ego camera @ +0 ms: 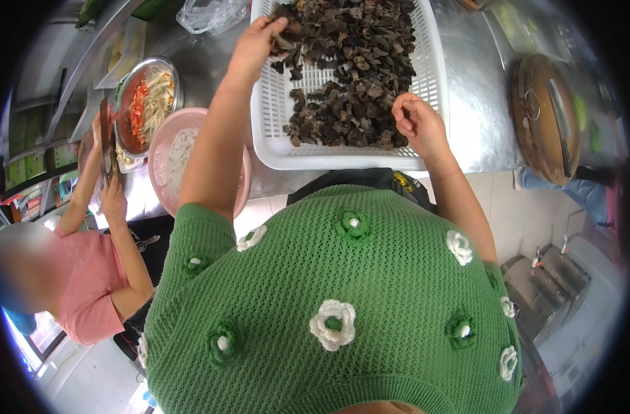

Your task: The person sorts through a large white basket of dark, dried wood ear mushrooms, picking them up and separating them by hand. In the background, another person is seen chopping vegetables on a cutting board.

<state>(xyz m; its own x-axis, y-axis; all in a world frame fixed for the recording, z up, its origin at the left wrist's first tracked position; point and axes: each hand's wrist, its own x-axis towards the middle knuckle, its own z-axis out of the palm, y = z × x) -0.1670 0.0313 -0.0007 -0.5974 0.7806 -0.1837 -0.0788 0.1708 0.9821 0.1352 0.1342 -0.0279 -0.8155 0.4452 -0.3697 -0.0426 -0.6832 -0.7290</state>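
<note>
A white slotted plastic basket (346, 160) stands on the steel counter before me, filled with dark wood ear mushrooms (366, 57). My left hand (258, 46) is at the basket's upper left side, its fingers closed on some of the wood ear. Over the right part of the pile is my right hand (418, 121), with its fingers curled beside the mushrooms; whether it holds a piece cannot be made out. A pink colander (162, 171) of white strips is partly hidden behind my left forearm.
A steel bowl (177, 83) of shredded vegetables and red pieces sits at the left. Beside it a co-worker in pink (95, 279) holds a cleaver (106, 134). A clear plastic bag (211, 15) lies at the top. At the right, a knife (559, 114) rests on a round wooden chopping block (535, 139).
</note>
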